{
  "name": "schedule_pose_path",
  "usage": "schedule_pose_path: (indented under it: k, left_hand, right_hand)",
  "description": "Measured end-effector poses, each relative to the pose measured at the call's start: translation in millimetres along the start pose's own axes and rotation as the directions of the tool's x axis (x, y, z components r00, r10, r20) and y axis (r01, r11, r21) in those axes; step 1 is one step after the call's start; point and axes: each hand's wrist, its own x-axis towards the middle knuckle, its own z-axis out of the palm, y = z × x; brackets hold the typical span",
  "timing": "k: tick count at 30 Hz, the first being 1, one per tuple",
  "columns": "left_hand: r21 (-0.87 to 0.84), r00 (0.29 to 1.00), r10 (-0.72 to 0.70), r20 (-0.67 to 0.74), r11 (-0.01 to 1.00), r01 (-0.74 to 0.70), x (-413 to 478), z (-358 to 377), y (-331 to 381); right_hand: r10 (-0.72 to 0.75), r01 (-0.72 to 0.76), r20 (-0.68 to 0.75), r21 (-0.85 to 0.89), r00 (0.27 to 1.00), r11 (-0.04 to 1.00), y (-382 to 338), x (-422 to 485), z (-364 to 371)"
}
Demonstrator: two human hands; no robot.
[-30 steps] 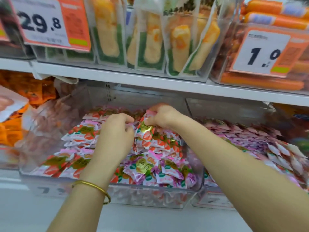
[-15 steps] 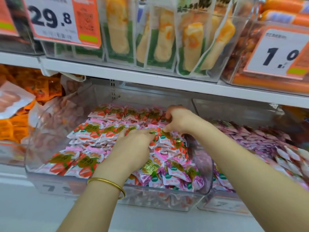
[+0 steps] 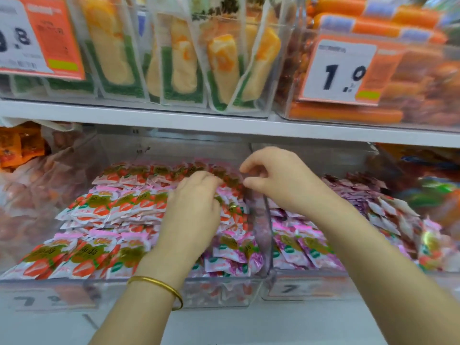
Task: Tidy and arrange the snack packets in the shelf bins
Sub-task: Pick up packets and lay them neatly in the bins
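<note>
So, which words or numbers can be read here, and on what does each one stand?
"1.0": right price card.
".8", first digits cut off: left price card.
"7", rest blurred: left bin label and right bin label.
Small print on both cards, gold writing on the snack packets: too blurred to read.

R tag point(image 3: 339, 70) at 2 o'clock: "1.0". L tag point(image 3: 22, 38) at 10: ".8", rest cut off. Bin point(image 3: 321, 291) front at 5: "7".
</note>
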Motion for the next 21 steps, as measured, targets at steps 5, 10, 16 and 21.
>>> schedule_pose_path:
  k: [5, 10, 16, 21]
  left_hand:
    - [-0.181, 0.972, 0.213, -0.096, 0.957, -0.227, 0.4, 18.3, 71.0]
    - [-0.23, 0.924, 0.379, 0.047, 0.904, -0.359, 1.6, 58.6, 132.4]
    - [-0.231, 0.933, 0.336, 0.129, 0.925, -0.302, 8.0, 92.6, 157.2]
    - [-0.268, 0.939, 0.313, 0.145, 0.926, -0.267, 13.8, 101.7, 163.1]
  right_hand:
    - [0.172, -0.146, -0.141, 0.179, 0.975, 0.973, 68.6, -66.0, -22.3]
    - [0.435, -0.379, -0.326, 0.222, 0.84, 0.898, 159.6, -109.7, -39.7]
    - [0.444, -0.438, -0.15, 0.068, 0.884, 0.896, 200.9, -139.1, -56.3]
    - [0.382, -0.294, 0.286, -0.305, 0.879, 0.906, 194.7, -136.6, -42.0]
